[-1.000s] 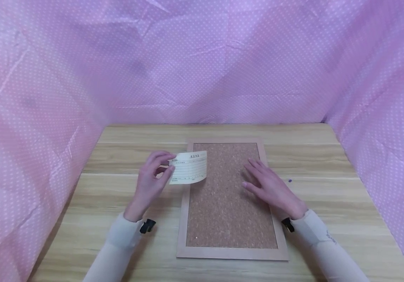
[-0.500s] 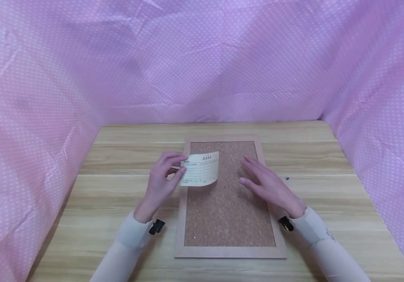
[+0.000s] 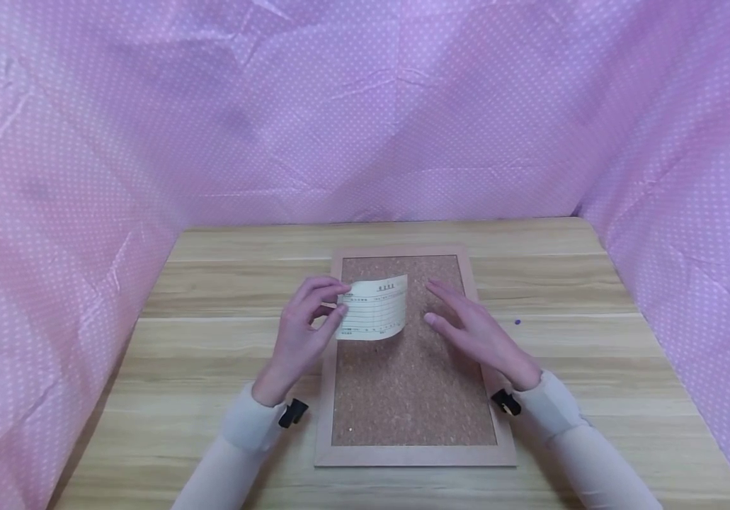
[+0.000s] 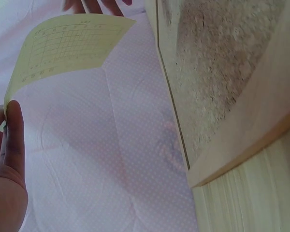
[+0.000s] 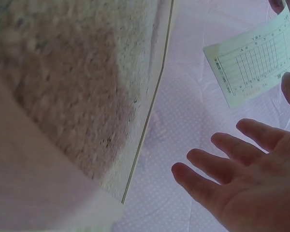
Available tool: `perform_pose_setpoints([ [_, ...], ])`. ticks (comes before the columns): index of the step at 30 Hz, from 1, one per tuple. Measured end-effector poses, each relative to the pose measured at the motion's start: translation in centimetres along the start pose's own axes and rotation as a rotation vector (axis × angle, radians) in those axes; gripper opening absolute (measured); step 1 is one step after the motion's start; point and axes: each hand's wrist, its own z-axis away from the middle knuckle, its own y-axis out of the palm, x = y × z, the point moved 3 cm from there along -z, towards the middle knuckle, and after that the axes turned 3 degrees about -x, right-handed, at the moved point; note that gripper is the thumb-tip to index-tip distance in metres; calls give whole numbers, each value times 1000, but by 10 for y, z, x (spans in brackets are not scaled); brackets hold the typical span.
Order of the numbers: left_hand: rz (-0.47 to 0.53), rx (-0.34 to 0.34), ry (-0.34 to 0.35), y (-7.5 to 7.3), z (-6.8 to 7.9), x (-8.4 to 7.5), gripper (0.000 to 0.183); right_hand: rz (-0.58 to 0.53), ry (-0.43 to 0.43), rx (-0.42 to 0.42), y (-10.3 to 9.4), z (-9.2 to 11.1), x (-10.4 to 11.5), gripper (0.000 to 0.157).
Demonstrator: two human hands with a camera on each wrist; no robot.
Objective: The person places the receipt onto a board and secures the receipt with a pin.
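By the left hand, the left edge of a printed paper slip is pinched between thumb and fingers. The slip is held above a cork board, its free edge bent toward the right hand, whose fingers are extended, near the slip but apart.

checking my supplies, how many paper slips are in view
1: the printed paper slip, pinched in the left hand above the corkboard. Another sheet hidden beneath the board can't be ruled out.
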Motion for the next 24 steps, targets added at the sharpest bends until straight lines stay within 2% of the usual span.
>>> perform_pose_setpoints([
  [10, 27, -1, -28, 6, 0, -6, 30, -114, 33, -10, 7, -6, 3, 65],
  [15, 29, 0, -32, 8, 0, -6, 31, -251, 43, 1, 13, -11, 3, 64],
  [19, 30, 2, -34, 9, 1, -4, 31, -316, 38, -19, 16, -12, 2, 62],
  [24, 19, -7, -47, 9, 2, -1, 30, -344, 46, -72, 15, -11, 1, 58],
])
